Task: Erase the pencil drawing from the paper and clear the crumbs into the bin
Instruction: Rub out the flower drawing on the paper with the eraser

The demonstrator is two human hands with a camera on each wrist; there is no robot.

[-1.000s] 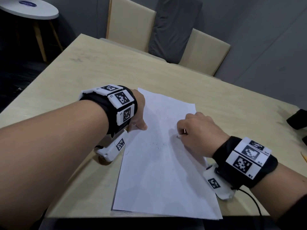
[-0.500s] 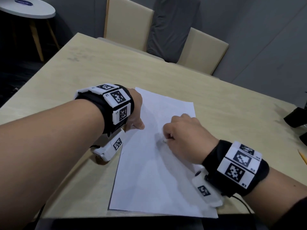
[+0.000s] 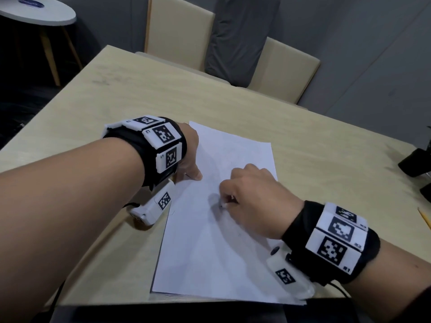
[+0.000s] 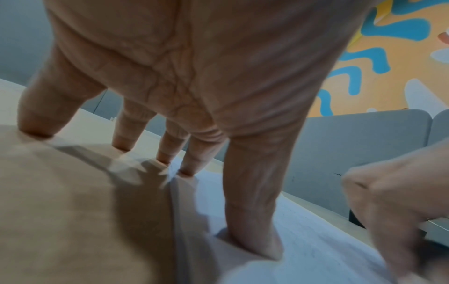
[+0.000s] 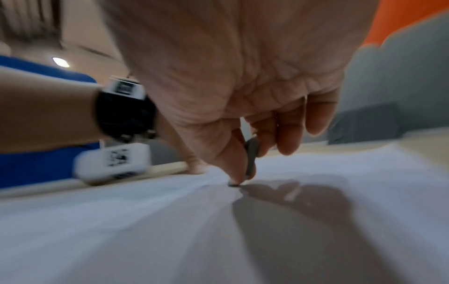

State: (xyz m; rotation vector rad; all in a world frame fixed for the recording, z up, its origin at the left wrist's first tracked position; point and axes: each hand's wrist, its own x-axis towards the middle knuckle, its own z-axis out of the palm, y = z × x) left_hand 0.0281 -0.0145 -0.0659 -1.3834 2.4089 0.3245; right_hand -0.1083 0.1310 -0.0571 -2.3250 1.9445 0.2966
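A white sheet of paper [image 3: 221, 252] lies on the pale wooden table [image 3: 326, 171]; only faint pencil traces show on it. My left hand [image 3: 190, 164] presses the sheet's left edge with straight, spread fingers [image 4: 187, 169] and thumb [image 4: 255, 230]. My right hand [image 3: 247, 197] is over the middle of the paper [image 5: 121, 221], its thumb and fingers pinching a small eraser [image 3: 224, 204] whose tip [image 5: 234, 184] touches the sheet. The right wrist view is motion-blurred. No crumbs or bin can be made out.
A yellow pencil [image 3: 424, 217] lies near the table's right edge, with black objects [image 3: 415, 164] behind it. Two beige chairs [image 3: 179, 36] and a grey cushion [image 3: 238, 38] stand beyond the far edge. A round side table [image 3: 35, 12] stands at the far left.
My right hand has slid left and slightly toward me across the paper with the eraser. The left hand has stayed pressed on the sheet's left edge.
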